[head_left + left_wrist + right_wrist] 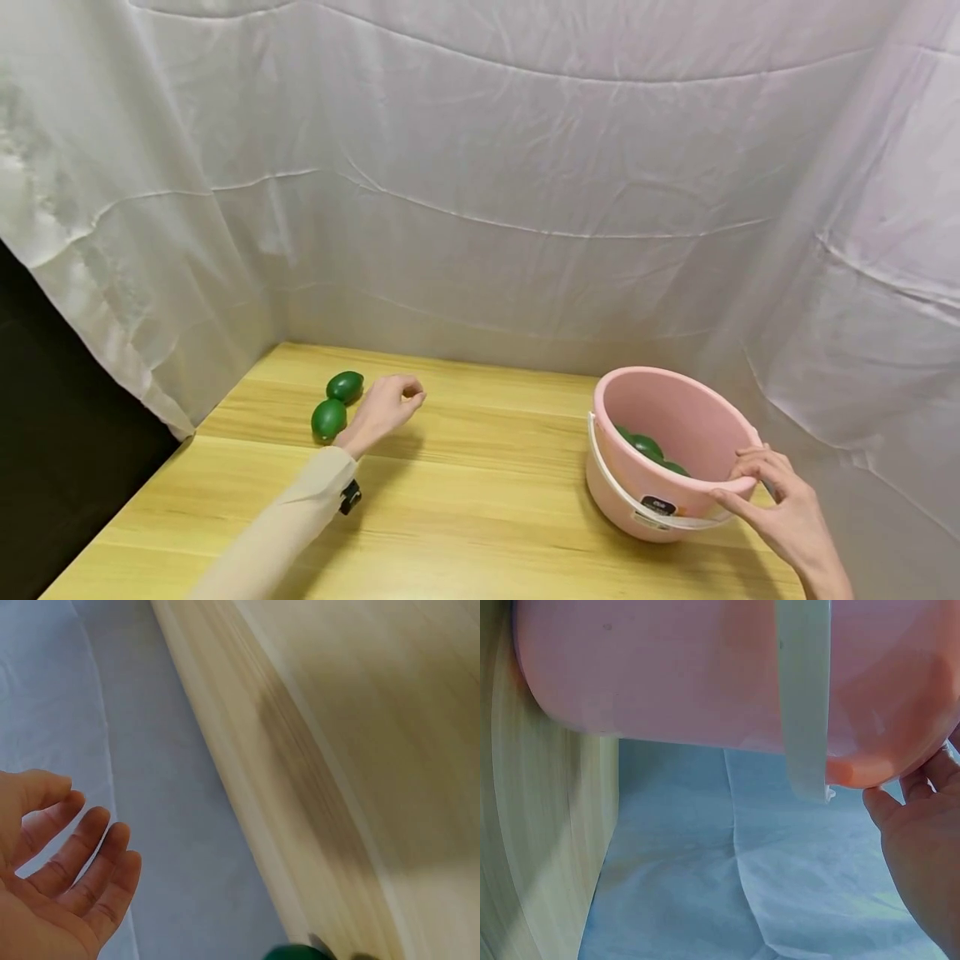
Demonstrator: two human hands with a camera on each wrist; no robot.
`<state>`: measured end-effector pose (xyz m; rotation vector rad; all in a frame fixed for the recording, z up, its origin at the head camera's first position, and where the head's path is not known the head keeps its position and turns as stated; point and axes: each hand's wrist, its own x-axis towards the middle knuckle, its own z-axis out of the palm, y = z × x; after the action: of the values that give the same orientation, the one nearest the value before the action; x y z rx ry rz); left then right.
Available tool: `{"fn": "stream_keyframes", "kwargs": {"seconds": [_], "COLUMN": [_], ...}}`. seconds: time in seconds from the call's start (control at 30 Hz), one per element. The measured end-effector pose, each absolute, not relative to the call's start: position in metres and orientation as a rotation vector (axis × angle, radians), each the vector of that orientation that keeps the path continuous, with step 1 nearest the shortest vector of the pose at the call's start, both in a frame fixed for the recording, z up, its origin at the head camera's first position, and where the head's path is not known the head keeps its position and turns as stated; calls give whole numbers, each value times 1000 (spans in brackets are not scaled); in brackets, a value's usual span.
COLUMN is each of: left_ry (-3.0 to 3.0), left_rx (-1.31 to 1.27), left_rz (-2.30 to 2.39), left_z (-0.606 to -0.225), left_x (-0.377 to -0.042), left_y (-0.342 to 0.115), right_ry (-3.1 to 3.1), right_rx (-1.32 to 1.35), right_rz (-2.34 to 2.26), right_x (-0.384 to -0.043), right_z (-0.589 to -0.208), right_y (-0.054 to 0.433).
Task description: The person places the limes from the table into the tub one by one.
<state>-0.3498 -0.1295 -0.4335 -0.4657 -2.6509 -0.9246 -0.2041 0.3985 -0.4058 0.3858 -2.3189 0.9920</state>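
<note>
Two green limes (328, 419) lie touching each other on the left part of the wooden table. Just right of them hovers my left hand (384, 408), fingers loosely bent and nothing in them. The left wrist view shows its thumb and index fingertip close together, and a green edge of a lime (294, 952) at the bottom. At the right stands a pink bucket (675, 408) with several green limes (647, 446) inside, partly hidden by its wall. My right hand (787, 500) grips the bucket's near right rim, thumb outside and fingers over the edge.
The bucket's white handle (611, 479) hangs down against its front, beside a dark label (658, 505). Pale cloth (480, 275) hangs behind the wooden table (480, 508) and on both sides. A dark area (67, 392) borders the table at left.
</note>
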Motion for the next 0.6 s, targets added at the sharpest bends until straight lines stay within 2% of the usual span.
{"fn": "stream_keyframes", "kwargs": {"seconds": [0.6], "left_ry": [-2702], "left_rx": [-170], "left_rz": [-823], "left_z": [-446], "left_x": [-341], "left_y": [-190], "right_ry": [-2292], "right_rx": [418], "right_rz": [982], "right_x": [-206], "right_z": [-407], "right_y": [400]}}
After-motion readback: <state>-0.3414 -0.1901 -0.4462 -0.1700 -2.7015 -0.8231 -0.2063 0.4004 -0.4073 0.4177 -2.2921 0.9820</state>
